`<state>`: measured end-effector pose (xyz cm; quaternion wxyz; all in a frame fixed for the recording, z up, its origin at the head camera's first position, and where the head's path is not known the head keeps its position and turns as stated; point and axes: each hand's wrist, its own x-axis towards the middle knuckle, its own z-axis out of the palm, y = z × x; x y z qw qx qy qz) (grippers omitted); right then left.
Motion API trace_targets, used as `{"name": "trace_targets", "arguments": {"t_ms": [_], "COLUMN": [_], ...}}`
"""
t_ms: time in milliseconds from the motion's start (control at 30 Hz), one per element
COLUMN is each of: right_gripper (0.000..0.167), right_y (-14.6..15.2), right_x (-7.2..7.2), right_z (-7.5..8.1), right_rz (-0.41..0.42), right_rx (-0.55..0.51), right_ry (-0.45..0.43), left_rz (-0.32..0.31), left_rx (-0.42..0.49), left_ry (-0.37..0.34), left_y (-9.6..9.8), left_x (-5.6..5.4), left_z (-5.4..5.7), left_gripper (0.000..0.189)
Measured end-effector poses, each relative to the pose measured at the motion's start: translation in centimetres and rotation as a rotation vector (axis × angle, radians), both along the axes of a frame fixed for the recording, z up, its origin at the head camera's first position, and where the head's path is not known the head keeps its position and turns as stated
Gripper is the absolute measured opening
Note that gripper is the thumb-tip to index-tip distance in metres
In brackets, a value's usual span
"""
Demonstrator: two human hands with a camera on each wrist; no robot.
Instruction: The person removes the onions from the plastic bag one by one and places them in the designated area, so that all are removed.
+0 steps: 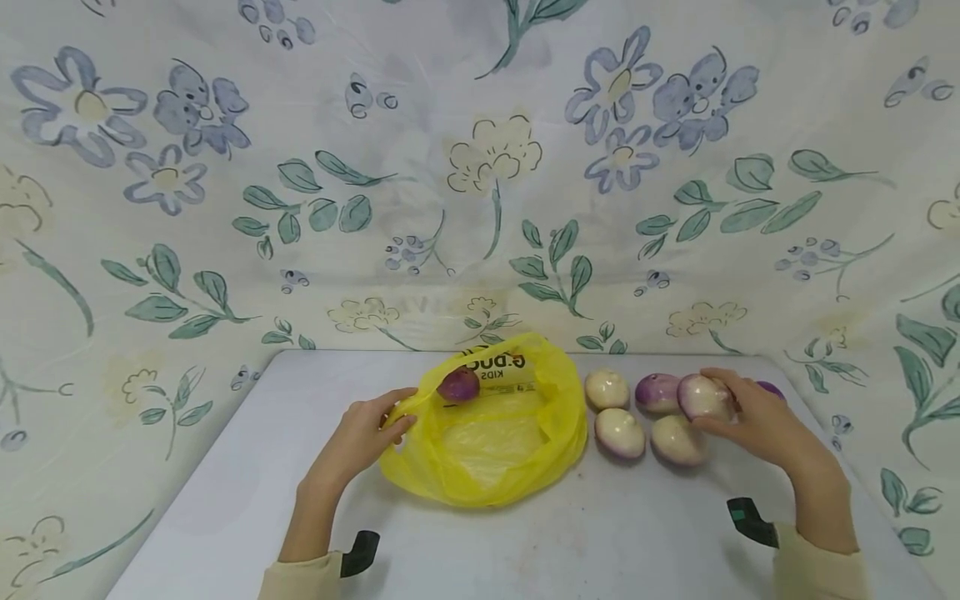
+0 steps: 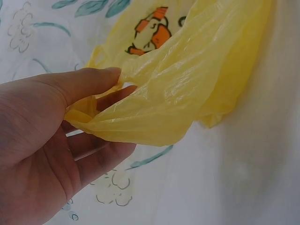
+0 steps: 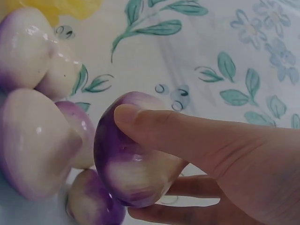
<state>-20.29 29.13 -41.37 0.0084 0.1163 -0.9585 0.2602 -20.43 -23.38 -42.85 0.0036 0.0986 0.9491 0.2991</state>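
My left hand (image 1: 367, 435) pinches the left side of the rim of a yellow plastic bag (image 1: 487, 492), thumb on one side of the film in the left wrist view. The bag lies with its mouth spread toward me, and a purple turnip (image 1: 459, 384) shows inside at its upper left. My right hand (image 1: 761, 421) holds a glossy purple-and-white turnip (image 3: 129, 159) between thumb and fingers, above the others. Below and beside it sit several more turnips (image 1: 678, 440), mostly white toward the camera. Another purple one (image 1: 771, 388) is partly hidden behind the right hand.
Everything stands on a white table (image 1: 510, 554), its back edge against a hanging floral cloth (image 1: 420, 200). The turnips form a group just right of the bag, the nearest ones (image 1: 607, 389) close to its side.
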Motion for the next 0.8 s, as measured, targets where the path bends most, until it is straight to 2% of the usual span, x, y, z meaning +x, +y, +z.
{"name": "trace_targets", "arguments": {"t_ms": [233, 400, 600, 800], "right_gripper": [0.081, 0.070, 0.060, 0.049], "right_y": [1.6, 2.5, 2.8, 3.2], "right_x": [0.1, 0.3, -0.4, -0.7], "right_z": [-0.5, -0.9, -1.3, -1.9], "right_rz": [-0.009, -0.029, -0.061, -0.073], "right_rx": [0.002, 0.048, 0.062, 0.071], "right_ry": [-0.065, -0.123, -0.210, -0.226], "left_rz": [0.008, 0.008, -0.002, 0.001], "left_rx": [-0.003, -0.003, 0.003, -0.001], "left_ry": [-0.006, -0.007, -0.019, -0.024], "left_y": [0.1, 0.2, 0.3, 0.6], "left_x": [-0.1, 0.0, 0.0, -0.1], "left_z": [-0.1, -0.1, -0.2, -0.3], "left_gripper": [0.046, 0.046, 0.047, 0.047]}}
